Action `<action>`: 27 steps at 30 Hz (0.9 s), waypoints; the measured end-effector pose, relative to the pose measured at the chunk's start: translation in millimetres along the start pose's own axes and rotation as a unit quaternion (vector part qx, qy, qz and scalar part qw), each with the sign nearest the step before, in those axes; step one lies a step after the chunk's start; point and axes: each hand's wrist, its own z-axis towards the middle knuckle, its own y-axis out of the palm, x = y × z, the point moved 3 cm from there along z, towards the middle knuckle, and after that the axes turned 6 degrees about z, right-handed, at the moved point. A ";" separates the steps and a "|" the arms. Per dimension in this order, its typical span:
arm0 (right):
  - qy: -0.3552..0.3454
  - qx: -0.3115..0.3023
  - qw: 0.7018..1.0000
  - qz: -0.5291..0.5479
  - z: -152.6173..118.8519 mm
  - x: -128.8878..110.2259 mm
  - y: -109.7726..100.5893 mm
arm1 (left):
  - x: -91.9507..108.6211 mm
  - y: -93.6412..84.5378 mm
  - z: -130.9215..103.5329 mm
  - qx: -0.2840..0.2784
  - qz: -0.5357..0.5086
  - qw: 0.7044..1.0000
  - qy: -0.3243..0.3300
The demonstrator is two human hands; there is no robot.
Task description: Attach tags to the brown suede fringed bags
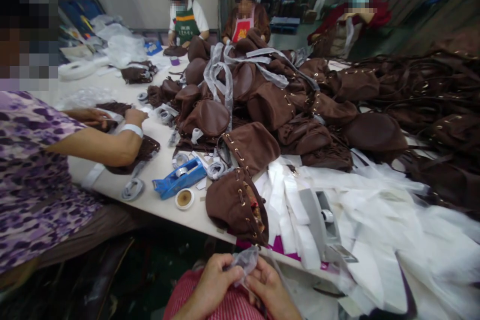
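My left hand (222,276) and my right hand (267,282) are close together over my lap, just below the table's front edge. Between them is a crumpled piece of clear plastic film (245,261), pinched by the fingers of both hands. Right above the film, a brown drawstring bag (230,205) lies on its side at the table edge. Its mouth faces right and shows a patterned lining and metal eyelets. The film reaches up close to the bag's lower rim; whether it is fastened there I cannot tell.
A blue tape dispenser (182,177) and a tape roll (184,199) sit left of the bag. A grey tape dispenser (322,225) stands right, among white sheets (378,210). Brown bags (270,105) are heaped behind. A co-worker (41,160) works at left; others stand across the table.
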 end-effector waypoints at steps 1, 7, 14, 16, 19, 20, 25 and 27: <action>0.002 -0.012 1.000 0.006 -0.1 1.7 -3.3 | 0.5 1.8 -3.2 0.007 0.005 1.000 -0.008; 0.018 0.021 1.000 0.003 12.4 1.5 -3.4 | 12.7 8.9 -18.5 0.088 0.098 0.991 0.004; 0.045 -0.019 0.998 -0.049 12.4 -7.5 1.5 | 2.0 17.8 -26.1 0.159 0.104 0.982 -0.026; 0.028 -0.017 0.998 -0.050 14.2 -7.2 -0.7 | -1.0 22.3 -26.9 0.174 0.096 0.980 -0.028; -0.008 -0.012 0.997 -0.081 21.4 -6.5 -1.3 | -1.4 24.2 -24.8 0.206 0.106 0.973 -0.004; -0.008 -0.011 0.996 -0.094 23.5 -6.1 -1.7 | -1.3 23.1 -23.5 0.216 0.109 0.970 0.003; 0.070 -0.077 0.991 -0.083 18.8 -3.2 -13.1 | -7.4 12.9 -17.6 0.223 0.097 0.970 -0.014; 0.106 -0.118 0.981 -0.110 11.8 -1.8 -19.8 | -8.8 10.2 -17.6 0.222 0.104 0.969 -0.014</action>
